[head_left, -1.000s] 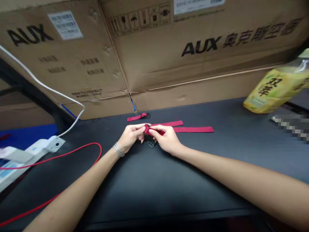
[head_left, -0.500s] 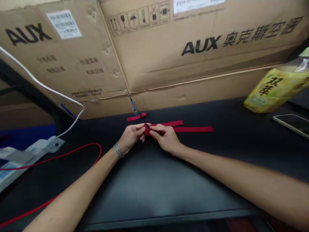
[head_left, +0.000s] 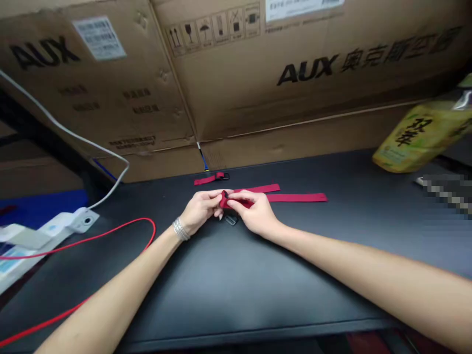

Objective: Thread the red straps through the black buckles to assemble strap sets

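Near the middle of the black table, my left hand (head_left: 202,209) pinches a red strap (head_left: 298,197) by its left end, where a small black piece shows in a fold. My right hand (head_left: 257,212) grips the same folded part from the right, its thumb and fingers pressed together. The strap's flat length runs out to the right past my right hand. Another red strip (head_left: 266,188) lies just behind. A black slider buckle (head_left: 231,220) rests on the table just below my fingertips. Farther back lies a short red strap with a black buckle (head_left: 209,179).
Large cardboard boxes (head_left: 236,98) stand along the back. On the right are a yellow drink bottle (head_left: 416,137) and a partly pixelated phone-like object (head_left: 446,194). A white power strip (head_left: 55,226), a white cable (head_left: 73,133) and a red cable (head_left: 121,226) are on the left.
The black slider buckle now shows on the table below my fingers, where it was not visible before. The folded strap end has tilted slightly between my hands.
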`<state>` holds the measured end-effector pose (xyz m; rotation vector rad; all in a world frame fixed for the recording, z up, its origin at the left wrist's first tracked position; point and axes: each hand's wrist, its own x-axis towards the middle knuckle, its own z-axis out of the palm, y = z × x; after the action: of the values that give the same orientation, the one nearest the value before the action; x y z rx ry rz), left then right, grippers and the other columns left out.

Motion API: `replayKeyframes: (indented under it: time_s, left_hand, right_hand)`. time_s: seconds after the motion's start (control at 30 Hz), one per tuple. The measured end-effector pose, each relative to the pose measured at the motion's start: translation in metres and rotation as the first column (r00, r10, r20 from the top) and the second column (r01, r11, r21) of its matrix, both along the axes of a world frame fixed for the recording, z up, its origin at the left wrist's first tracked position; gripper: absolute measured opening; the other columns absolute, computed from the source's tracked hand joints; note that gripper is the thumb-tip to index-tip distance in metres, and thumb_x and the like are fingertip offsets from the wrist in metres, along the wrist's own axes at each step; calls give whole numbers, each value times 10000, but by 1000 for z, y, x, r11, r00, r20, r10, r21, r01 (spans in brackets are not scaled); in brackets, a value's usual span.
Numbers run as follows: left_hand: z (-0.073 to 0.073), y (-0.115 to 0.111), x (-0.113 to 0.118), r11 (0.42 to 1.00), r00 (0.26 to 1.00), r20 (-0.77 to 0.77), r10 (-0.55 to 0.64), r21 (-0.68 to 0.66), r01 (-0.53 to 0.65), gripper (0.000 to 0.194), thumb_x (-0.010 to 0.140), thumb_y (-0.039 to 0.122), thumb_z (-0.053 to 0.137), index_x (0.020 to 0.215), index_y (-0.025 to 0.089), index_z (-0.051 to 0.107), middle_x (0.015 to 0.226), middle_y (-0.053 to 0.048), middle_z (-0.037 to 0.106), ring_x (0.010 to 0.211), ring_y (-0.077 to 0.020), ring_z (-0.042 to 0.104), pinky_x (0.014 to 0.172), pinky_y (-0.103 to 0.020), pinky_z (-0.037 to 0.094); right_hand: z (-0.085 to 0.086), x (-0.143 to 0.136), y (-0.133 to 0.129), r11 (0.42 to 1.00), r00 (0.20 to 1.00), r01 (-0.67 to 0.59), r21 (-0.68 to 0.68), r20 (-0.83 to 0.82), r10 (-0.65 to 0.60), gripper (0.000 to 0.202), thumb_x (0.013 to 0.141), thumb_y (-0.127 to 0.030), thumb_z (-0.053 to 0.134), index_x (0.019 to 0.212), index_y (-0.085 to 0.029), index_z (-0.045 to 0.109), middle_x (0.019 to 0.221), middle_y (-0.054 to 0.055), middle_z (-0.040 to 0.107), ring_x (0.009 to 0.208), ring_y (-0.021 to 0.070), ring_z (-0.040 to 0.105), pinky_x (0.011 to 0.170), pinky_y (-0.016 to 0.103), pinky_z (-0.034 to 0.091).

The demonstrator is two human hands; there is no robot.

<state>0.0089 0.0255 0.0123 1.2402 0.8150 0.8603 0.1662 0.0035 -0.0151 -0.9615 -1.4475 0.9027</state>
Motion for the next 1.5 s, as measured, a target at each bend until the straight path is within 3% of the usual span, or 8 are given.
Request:
replayKeyframes:
  time_s: [0.2, 0.4, 0.77, 0.87, 0.97, 1.1, 1.3, 1.5]
  left_hand:
    - [1, 0, 0, 998, 998, 35, -45, -30, 46, 327, 756, 266, 658, 1010, 60, 678, 562, 11, 514, 441, -52, 357, 509, -252, 395]
    - [2, -4, 2, 993, 992, 95, -88, -65, 94, 165, 764, 237, 647, 781, 74, 670, 583, 12, 469, 456, -54, 375, 530, -253, 417]
    - [-1, -5, 3, 988, 987, 110, -116, -93, 127, 226, 759, 310, 659, 788, 87, 641, 631, -13, 526, 497, -73, 444, 576, -272, 463]
    - [-2, -5, 2, 987, 988, 86, -129, -87, 136, 261, 750, 338, 669, 807, 84, 645, 671, -40, 581, 496, -85, 491, 561, -273, 465]
    - [-2, -5, 0, 988, 992, 47, -121, -89, 125, 306, 727, 370, 689, 805, 77, 644, 683, -63, 611, 507, -103, 523, 497, -245, 444]
    - [-1, -3, 0, 993, 996, -34, -81, -91, 77, 338, 721, 400, 688, 826, 80, 655, 533, -25, 560, 464, -95, 487, 407, -196, 370]
    - [-2, -2, 3, 983, 980, -88, 181, 0, -181, 327, 645, 328, 747, 850, 86, 668, 543, 2, 578, 418, -70, 471, 397, -196, 402]
    - [-3, -4, 5, 980, 979, -62, 196, 4, -197, 268, 722, 350, 655, 771, 93, 596, 473, -22, 575, 385, -120, 520, 359, -215, 414]
  right_hand:
    - [-1, 1, 0, 998, 1000, 12, 59, 6, -12, 109, 783, -189, 611, 827, -176, 710, 872, 55, 705, 829, 187, 643, 806, 327, 480]
    - [1, 2, -3, 993, 993, 57, 105, 95, -68, 121, 809, -178, 571, 853, -173, 683, 857, 44, 691, 814, 169, 629, 779, 303, 476]
    - [0, 0, 1, 995, 995, 99, -17, 33, -98, 161, 761, -250, 636, 897, -163, 646, 835, 44, 683, 787, 177, 630, 771, 317, 489]
    - [-1, 1, 2, 999, 999, 34, -24, 11, -34, 250, 784, -239, 613, 1026, -180, 632, 845, 37, 673, 795, 168, 626, 788, 319, 489]
    - [-1, 1, 2, 1000, 999, -10, 9, 34, 10, 182, 799, -214, 585, 958, -185, 670, 884, 45, 666, 842, 163, 616, 816, 311, 475]
    - [-1, 1, 4, 1000, 1000, 9, -5, -4, -9, 152, 761, -225, 624, 896, -170, 666, 873, 45, 642, 810, 151, 605, 785, 297, 478]
    - [-3, -1, 6, 989, 996, -26, -146, -85, 14, 206, 726, -302, 653, 860, -148, 622, 847, 48, 645, 746, 141, 589, 703, 279, 492]
    - [0, -2, 6, 975, 986, -77, -209, -161, 43, 262, 688, -370, 684, 805, -150, 604, 700, 10, 618, 583, 111, 549, 552, 239, 460]
